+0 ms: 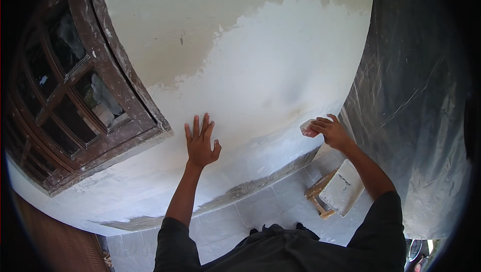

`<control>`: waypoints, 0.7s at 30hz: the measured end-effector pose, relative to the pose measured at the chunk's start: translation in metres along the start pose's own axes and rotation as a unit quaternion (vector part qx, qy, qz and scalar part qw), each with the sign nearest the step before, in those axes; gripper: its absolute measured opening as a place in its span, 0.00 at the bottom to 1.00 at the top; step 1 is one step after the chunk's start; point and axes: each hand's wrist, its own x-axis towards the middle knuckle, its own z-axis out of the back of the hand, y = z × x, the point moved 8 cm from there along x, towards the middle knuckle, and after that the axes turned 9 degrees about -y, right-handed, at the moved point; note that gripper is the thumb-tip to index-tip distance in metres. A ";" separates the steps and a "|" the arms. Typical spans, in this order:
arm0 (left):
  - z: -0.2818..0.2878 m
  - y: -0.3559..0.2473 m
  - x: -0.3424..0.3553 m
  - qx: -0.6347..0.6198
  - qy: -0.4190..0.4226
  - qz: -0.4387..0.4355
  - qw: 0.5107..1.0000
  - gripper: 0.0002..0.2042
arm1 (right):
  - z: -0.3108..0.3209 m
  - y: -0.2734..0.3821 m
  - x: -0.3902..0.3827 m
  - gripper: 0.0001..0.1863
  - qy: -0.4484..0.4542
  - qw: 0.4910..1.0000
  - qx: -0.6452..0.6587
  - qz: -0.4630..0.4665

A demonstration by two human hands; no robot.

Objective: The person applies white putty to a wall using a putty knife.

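Observation:
My left hand (202, 144) is raised to the wall (280, 46), fingers spread and pointing up, with nothing in it. It appears to lie flat on the white-coated part, close to the window's lower corner. Farther right, my right hand (333, 132) grips a small reddish piece of sandpaper (307, 127), dusted white, between thumb and fingers at the wall's right part. Whether the sandpaper presses on the surface I cannot tell. White coating covers the wall's middle and lower area; above and to the left it ends raggedly against beige.
A brown wooden window (107, 121) with several panes stands at left. A white-smeared paint tray (343, 189) rests on a small wooden stool (319, 191) at lower right. Dark plastic sheeting (411, 86) hangs along the right. Grey tiles (260, 207) cover the floor.

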 end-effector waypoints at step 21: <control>-0.253 -0.514 -0.271 -0.306 0.522 0.183 0.775 0.42 | -0.168 0.006 -0.510 0.19 0.018 0.675 0.361 -0.643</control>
